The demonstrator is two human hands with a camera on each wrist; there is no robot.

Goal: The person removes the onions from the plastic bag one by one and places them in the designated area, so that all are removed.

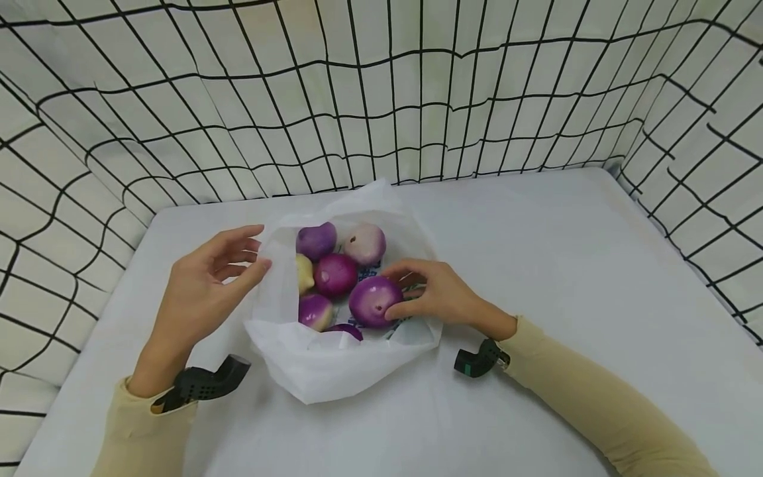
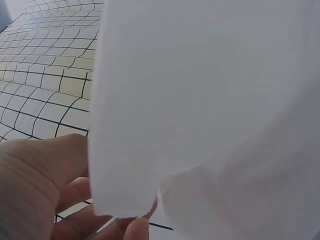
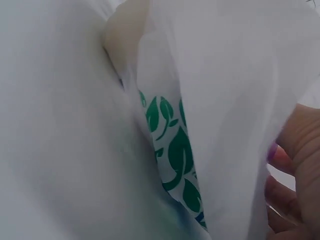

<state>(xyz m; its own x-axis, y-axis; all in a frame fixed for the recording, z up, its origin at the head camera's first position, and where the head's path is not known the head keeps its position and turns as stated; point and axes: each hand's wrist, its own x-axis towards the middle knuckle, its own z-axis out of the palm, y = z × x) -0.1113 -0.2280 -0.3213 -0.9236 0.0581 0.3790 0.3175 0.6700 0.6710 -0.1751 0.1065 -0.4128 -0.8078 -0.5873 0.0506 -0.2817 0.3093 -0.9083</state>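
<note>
A white plastic bag (image 1: 346,374) lies with its mouth wide on the table, showing several onions inside. My right hand (image 1: 444,291) reaches over its right side and grips a purple onion (image 1: 372,303) between thumb and fingers. Beside that onion are a darker purple one (image 1: 336,274), a pale pinkish one (image 1: 365,244) and a yellow item (image 1: 305,273), partly hidden by the rim. My left hand (image 1: 199,285) is at the bag's left edge, fingers loosely bent and thumb apart from them. In the left wrist view, white film (image 2: 200,100) covers part of that hand.
The bag rests on a white-covered table (image 1: 566,265). Black grid netting (image 1: 381,112) over pale sheeting borders the table at the back and both sides. Green leaf print (image 3: 180,150) shows on the bag in the right wrist view. Each wrist wears a small black camera (image 1: 208,383).
</note>
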